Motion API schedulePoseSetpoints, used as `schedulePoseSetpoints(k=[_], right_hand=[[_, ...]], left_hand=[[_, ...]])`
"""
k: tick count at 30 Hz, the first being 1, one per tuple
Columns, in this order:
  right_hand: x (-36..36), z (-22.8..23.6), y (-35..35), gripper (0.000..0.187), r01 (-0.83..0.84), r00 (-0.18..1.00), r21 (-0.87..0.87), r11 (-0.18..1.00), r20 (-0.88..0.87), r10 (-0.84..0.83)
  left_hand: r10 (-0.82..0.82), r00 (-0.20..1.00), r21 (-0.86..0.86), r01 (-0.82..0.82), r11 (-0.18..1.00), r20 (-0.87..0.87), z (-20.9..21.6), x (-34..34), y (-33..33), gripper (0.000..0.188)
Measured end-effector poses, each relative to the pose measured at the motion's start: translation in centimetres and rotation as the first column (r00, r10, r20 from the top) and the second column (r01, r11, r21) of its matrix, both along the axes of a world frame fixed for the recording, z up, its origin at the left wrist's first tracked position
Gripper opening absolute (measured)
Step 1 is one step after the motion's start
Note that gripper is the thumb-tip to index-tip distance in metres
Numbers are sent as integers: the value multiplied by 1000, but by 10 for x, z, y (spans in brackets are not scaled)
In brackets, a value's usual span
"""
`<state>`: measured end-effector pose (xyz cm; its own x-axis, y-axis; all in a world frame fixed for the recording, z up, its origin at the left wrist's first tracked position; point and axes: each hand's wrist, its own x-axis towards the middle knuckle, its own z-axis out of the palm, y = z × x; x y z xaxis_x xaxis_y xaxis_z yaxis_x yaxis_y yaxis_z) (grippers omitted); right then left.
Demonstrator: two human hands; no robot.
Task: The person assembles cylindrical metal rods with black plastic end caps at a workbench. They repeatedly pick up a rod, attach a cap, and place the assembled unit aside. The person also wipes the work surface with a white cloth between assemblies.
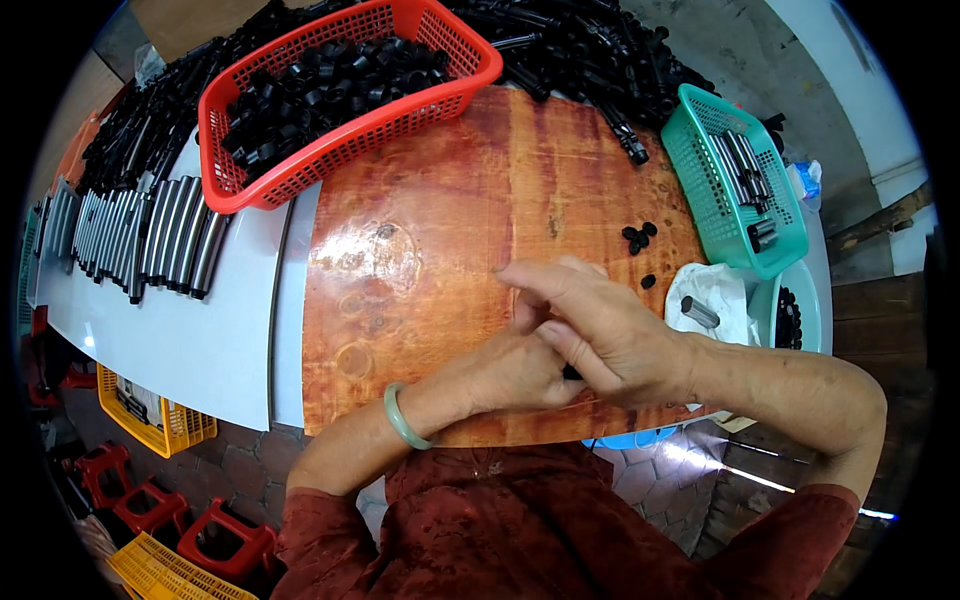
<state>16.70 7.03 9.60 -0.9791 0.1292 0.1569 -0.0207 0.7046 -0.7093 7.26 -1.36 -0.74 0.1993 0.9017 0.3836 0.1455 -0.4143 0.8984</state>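
Note:
My two hands meet over the near part of the wooden board. My left hand, below a pale green bangle, is closed, its fingers mostly hidden behind the other hand. Across it lies my right hand, with the thumb bent down and the fingers curled over the left. A small dark bit of something shows between them, too little to name. To the right of my hands, a short silver tube rests on a white cloth. Several small black caps lie loose on the board beyond my right hand.
A red basket full of black rings stands at the far left. Beside it lie rows of silver-and-black tubes. Black parts are heaped along the back. A green basket holds silver tubes; below it sits a bowl with black pieces.

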Motion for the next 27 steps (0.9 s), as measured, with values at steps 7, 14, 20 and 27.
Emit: schedulePoseSetpoints(k=[7,14,20,27], right_hand=[[4,1,-2,52,139,989,-145,980,63,-132],[-20,4,2,46,216,976,-330,919,80,-201],[-42,-20,19,47,142,900,-829,541,-120,-419],[-15,-103,8,39,62,763,-918,391,-209,-611]], left_hand=[[86,994,109,-79,991,-66,2,2,4,36],[396,911,198,-411,890,113,4,2,1,32],[537,835,-79,-531,844,122,16,-16,5,23],[483,838,-116,-469,875,255,9,-34,2,28]])
